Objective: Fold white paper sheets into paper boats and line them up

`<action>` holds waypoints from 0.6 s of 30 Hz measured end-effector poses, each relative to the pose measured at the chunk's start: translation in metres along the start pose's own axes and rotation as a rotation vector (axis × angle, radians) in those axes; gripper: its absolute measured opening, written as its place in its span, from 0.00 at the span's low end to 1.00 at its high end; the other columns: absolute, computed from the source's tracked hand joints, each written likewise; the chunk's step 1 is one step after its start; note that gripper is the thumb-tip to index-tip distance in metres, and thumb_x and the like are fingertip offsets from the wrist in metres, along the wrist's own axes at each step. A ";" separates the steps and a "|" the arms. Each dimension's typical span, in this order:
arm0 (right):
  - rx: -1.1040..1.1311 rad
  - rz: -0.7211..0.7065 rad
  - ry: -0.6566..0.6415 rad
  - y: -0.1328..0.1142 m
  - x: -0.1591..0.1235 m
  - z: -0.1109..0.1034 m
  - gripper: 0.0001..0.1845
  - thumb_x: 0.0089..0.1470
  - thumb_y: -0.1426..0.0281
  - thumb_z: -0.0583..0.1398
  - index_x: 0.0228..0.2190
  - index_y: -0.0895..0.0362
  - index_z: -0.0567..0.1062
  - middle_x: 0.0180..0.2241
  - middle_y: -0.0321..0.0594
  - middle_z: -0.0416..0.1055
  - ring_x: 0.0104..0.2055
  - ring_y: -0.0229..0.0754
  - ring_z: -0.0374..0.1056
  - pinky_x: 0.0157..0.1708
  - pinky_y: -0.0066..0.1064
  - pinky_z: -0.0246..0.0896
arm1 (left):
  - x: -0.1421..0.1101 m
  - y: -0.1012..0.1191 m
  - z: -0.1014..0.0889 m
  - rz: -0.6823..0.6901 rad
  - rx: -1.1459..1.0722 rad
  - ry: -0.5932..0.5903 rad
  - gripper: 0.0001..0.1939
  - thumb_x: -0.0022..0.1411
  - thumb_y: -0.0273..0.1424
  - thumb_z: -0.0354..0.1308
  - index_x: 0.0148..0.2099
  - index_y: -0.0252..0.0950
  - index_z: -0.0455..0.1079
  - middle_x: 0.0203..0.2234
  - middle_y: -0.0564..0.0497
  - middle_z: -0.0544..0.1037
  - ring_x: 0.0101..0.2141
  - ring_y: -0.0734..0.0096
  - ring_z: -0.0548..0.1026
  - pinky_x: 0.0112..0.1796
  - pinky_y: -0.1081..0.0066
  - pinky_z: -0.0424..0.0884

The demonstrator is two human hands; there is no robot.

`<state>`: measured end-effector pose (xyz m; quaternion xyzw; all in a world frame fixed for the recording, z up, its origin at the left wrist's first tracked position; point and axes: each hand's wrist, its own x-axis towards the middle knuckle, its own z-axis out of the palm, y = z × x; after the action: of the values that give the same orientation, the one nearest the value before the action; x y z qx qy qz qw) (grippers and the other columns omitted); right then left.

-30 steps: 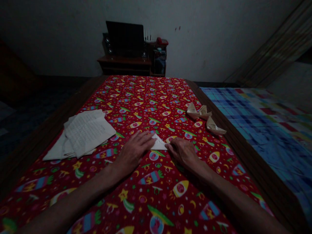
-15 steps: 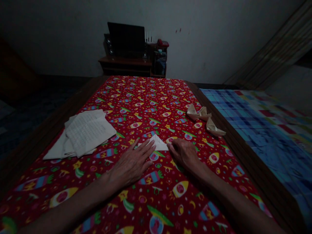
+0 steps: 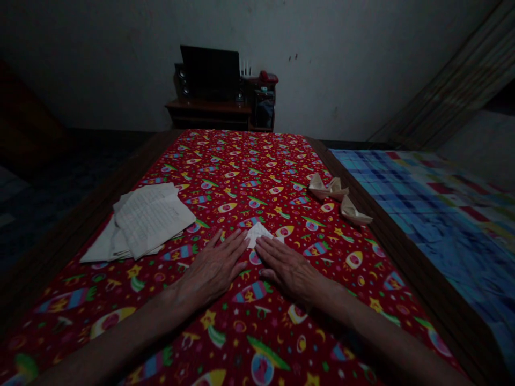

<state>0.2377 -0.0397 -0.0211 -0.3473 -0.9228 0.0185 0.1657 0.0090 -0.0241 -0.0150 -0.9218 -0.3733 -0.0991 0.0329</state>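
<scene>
A small white folded paper (image 3: 258, 232) lies on the red rocket-print cloth (image 3: 241, 177) in the middle of the table. My left hand (image 3: 213, 268) lies flat with its fingers stretched out, the fingertips on the paper's left edge. My right hand (image 3: 286, 268) also lies flat and open, its fingertips pressing the paper's right lower part. Both hands cover the lower half of the paper.
A stack of written sheets (image 3: 140, 220) lies at the left. Two folded paper boats (image 3: 328, 187) (image 3: 354, 212) sit near the right wooden table edge (image 3: 402, 252). A blue checked mat (image 3: 434, 214) lies at the right, a dark shelf with a screen (image 3: 211, 72) at the back.
My right hand moved left and flattened onto the paper. My left hand slid a little down and right. The paper shows less, covered by both hands.
</scene>
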 end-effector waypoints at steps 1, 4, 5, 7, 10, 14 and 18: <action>-0.002 0.010 0.005 0.003 -0.002 0.000 0.26 0.62 0.63 0.50 0.56 0.64 0.62 0.58 0.52 0.60 0.61 0.46 0.54 0.59 0.41 0.54 | -0.001 -0.001 -0.001 -0.002 0.006 -0.002 0.22 0.68 0.37 0.42 0.61 0.36 0.57 0.60 0.46 0.61 0.60 0.61 0.57 0.59 0.55 0.48; -0.014 0.036 0.058 0.011 -0.004 0.000 0.18 0.62 0.67 0.50 0.49 0.62 0.69 0.52 0.48 0.68 0.57 0.45 0.61 0.56 0.38 0.59 | -0.001 -0.005 -0.005 -0.022 0.027 -0.012 0.22 0.68 0.36 0.42 0.60 0.34 0.59 0.59 0.46 0.63 0.60 0.61 0.58 0.58 0.54 0.50; -0.026 0.041 0.084 0.013 -0.004 0.001 0.16 0.61 0.69 0.50 0.46 0.61 0.71 0.49 0.47 0.70 0.54 0.44 0.64 0.54 0.37 0.62 | -0.001 -0.007 -0.006 -0.031 0.034 -0.012 0.21 0.68 0.36 0.42 0.60 0.34 0.60 0.58 0.46 0.63 0.59 0.60 0.59 0.58 0.54 0.50; -0.076 0.042 0.128 0.015 -0.001 0.003 0.12 0.61 0.70 0.51 0.41 0.59 0.73 0.44 0.46 0.74 0.49 0.43 0.68 0.48 0.36 0.66 | -0.001 -0.011 -0.007 -0.050 0.054 -0.001 0.20 0.68 0.34 0.43 0.58 0.34 0.62 0.57 0.45 0.66 0.59 0.59 0.60 0.57 0.53 0.52; -0.163 0.037 0.108 0.013 0.005 0.004 0.09 0.60 0.72 0.52 0.36 0.59 0.72 0.39 0.46 0.74 0.43 0.44 0.69 0.42 0.35 0.67 | -0.001 -0.015 -0.006 -0.067 0.100 0.016 0.18 0.67 0.33 0.44 0.55 0.32 0.66 0.55 0.44 0.68 0.58 0.57 0.61 0.57 0.53 0.54; -0.217 0.047 -0.030 0.008 0.015 -0.006 0.06 0.58 0.75 0.53 0.35 0.60 0.70 0.36 0.46 0.72 0.41 0.43 0.67 0.38 0.32 0.64 | 0.000 -0.013 -0.006 -0.061 0.138 0.020 0.18 0.66 0.30 0.45 0.52 0.29 0.68 0.54 0.41 0.69 0.57 0.55 0.62 0.57 0.54 0.55; -0.234 0.064 -0.157 0.008 0.026 -0.018 0.03 0.57 0.75 0.55 0.35 0.60 0.69 0.35 0.43 0.71 0.36 0.42 0.64 0.32 0.31 0.59 | 0.000 -0.012 -0.010 -0.077 0.074 0.026 0.17 0.66 0.29 0.46 0.52 0.29 0.68 0.53 0.40 0.70 0.54 0.57 0.66 0.56 0.57 0.59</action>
<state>0.2307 -0.0181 0.0026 -0.3910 -0.9172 -0.0569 0.0507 -0.0013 -0.0167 -0.0055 -0.9036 -0.4112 -0.0984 0.0682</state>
